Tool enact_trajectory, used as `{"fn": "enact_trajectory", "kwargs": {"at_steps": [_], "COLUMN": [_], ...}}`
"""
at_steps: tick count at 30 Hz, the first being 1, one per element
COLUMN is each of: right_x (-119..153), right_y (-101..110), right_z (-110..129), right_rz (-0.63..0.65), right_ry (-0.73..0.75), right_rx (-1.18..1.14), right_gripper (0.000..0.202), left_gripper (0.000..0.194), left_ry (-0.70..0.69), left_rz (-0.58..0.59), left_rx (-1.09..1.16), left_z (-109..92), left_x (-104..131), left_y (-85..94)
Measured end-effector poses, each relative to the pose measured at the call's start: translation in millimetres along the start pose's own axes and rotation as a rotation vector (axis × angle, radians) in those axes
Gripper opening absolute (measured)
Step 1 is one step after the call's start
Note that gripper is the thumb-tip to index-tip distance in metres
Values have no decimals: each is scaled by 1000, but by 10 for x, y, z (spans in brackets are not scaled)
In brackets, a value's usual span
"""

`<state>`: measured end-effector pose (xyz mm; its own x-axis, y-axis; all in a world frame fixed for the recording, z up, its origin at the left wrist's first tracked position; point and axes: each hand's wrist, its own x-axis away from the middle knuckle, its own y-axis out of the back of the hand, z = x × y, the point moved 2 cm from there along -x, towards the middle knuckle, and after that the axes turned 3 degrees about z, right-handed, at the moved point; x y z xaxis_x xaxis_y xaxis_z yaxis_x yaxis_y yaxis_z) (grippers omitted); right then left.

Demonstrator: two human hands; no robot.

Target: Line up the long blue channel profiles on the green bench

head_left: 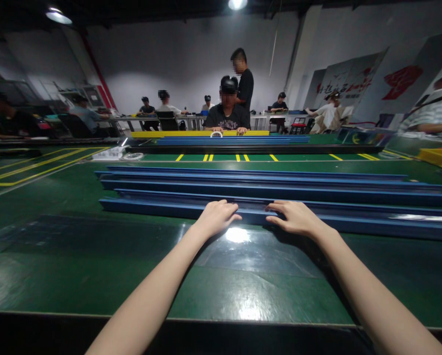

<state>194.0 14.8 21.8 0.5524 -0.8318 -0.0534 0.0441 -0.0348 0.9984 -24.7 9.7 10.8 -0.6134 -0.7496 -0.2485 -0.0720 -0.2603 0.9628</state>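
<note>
Your left hand (217, 217) and right hand (294, 217) are touching the blue rail (255, 218), grip unclear; it's looking stiff, its rim seeming graspable.

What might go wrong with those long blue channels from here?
The left hand and right hand are close together at the nearest blue channel, so its long ends might swing or tip if lifted there. The next blue channel lies close behind, so the two could knock or scrape together.
</note>
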Motion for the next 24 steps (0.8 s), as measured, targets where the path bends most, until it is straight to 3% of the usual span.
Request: {"fn": "enact_trajectory", "kwargs": {"at_steps": [15, 24], "right_x": [9, 8], "right_y": [16, 3], "right_z": [12, 7], "right_rz": [-2, -2], "right_ry": [10, 11], "right_rx": [-19, -16], "right_gripper": [44, 45], "left_gripper": [30, 28], "left_ry": [83, 55], "left_rz": [3, -113], "left_rx": [56, 82], "left_z": [14, 13], "left_x": [14, 10], "left_y": [-7, 9]}}
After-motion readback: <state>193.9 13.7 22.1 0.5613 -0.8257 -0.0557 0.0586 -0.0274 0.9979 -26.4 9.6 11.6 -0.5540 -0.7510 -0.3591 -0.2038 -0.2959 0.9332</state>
